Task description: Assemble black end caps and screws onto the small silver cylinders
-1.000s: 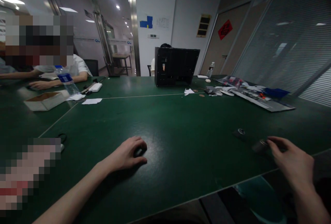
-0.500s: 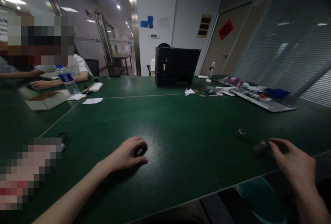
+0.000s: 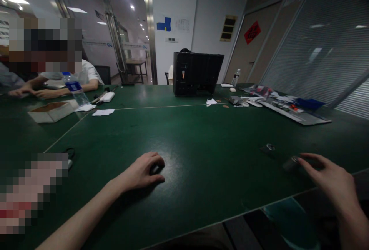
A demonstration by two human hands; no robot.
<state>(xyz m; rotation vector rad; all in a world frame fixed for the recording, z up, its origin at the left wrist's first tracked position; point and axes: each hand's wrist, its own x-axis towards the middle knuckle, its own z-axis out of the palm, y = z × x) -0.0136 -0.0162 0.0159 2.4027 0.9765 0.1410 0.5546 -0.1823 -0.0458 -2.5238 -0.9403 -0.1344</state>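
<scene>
On the green table [image 3: 201,138], my left hand [image 3: 145,170] rests on its side with the fingers loosely curled. Its thumb lies apart from them, and I see nothing held in the gap. Over at the right edge, my right hand [image 3: 327,171] has thumb and forefinger at the silvery end of a small dark cylinder [image 3: 290,164]. The cylinder is low at the tabletop and blurred, so its kind is unclear. A little behind it lies another small dark piece with a silvery ring [image 3: 270,147], touched by neither hand.
A black box-like case [image 3: 198,74] stands at the back. Papers and parts lie on a board [image 3: 308,118] at back right. An open carton [image 3: 49,114] and a water bottle [image 3: 75,90] stand at left, near a seated person [image 3: 90,74].
My right thumb and forefinger have spread slightly at the cylinder's end, and the cylinder has barely shifted. My left hand is still. The seated person's hand moved inward.
</scene>
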